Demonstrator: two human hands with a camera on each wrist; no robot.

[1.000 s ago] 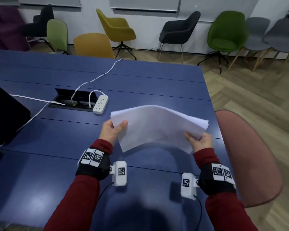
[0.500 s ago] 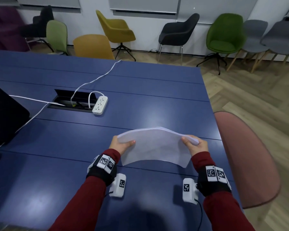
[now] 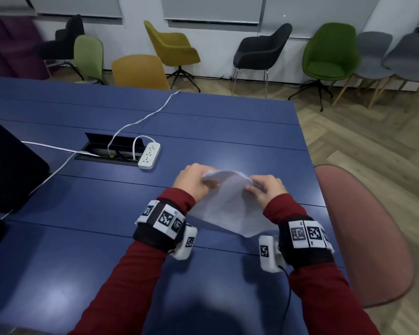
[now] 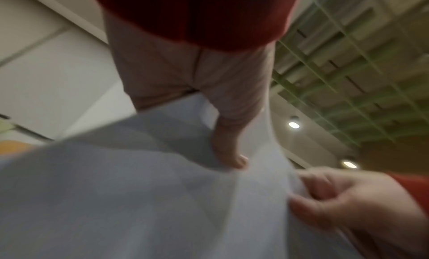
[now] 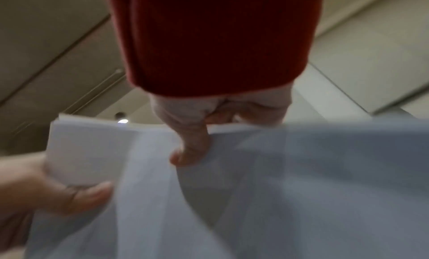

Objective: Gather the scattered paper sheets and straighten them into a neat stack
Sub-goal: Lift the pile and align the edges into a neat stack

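A bundle of white paper sheets (image 3: 228, 204) is bowed upward between both hands above the blue table (image 3: 82, 238). My left hand (image 3: 194, 182) grips the sheets' left edge, fingers curled over the top. My right hand (image 3: 264, 187) pinches the right edge close by. In the left wrist view the left thumb lies on the paper sheets (image 4: 139, 198) and the right hand (image 4: 348, 204) holds their far side. The right wrist view shows the right hand's thumb (image 5: 190, 149) on the paper sheets (image 5: 278, 189), with the left hand (image 5: 46, 198) at the lower left. All of it is blurred.
A white power strip (image 3: 149, 155) with cables lies beside an open cable hatch (image 3: 109, 151) beyond the hands. A dark screen (image 3: 7, 170) stands at the left edge. A pink chair (image 3: 363, 238) sits at the table's right side. More chairs line the far wall.
The hands have come much closer together and turned over the top of the sheets. The paper, held wide and nearly flat before, now arches steeply between them.
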